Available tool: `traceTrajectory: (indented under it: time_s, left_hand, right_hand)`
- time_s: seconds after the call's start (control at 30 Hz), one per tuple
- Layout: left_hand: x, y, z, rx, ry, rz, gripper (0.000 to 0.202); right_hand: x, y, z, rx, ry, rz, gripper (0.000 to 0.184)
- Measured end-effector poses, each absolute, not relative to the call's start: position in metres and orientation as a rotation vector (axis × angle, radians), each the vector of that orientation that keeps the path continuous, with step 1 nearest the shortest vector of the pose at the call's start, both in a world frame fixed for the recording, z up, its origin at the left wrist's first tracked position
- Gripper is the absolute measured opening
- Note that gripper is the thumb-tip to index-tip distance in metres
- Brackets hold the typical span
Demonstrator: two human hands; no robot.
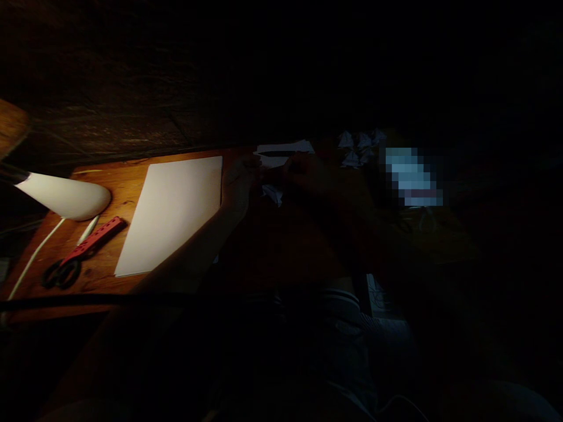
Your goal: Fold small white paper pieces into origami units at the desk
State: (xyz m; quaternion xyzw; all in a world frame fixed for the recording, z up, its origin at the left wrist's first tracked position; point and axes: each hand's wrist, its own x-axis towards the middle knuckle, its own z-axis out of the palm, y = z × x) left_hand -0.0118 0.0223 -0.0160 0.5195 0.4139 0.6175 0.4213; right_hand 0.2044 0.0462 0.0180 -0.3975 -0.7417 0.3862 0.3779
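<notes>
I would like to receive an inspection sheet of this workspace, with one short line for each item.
Surface: wooden table, lit at the left, dark towards the right.
Job's things: small folded paper piece close to the hands; similar pieces grouped to the right; large white paper at the left.
Clutter: black-handled scissors, red along the blades.
Grippers: left hand and right hand near each other, a dark slim shape between them; grip too dark to judge.
Cables: pale cable below the lamp.
Surroundings: pixelated bright patch at right; background mostly too dark.
</notes>
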Motion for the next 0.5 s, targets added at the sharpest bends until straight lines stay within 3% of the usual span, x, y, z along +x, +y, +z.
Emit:
traceTrajectory:
  time_s: [0.23, 0.5]
  left_hand:
    - [-0.019, 0.023, -0.016, 1.392, 1.209, 1.670, 0.004]
    - [-0.039, 0.029, -0.013, 1.742, 1.422, 1.501, 0.008]
  right_hand:
    - [0.216, 0.045, 0.023, -1.245, -2.016, 0.758, 0.008]
    - [0.220, 0.049, 0.020, -1.252, -2.044, 0.674, 0.008]
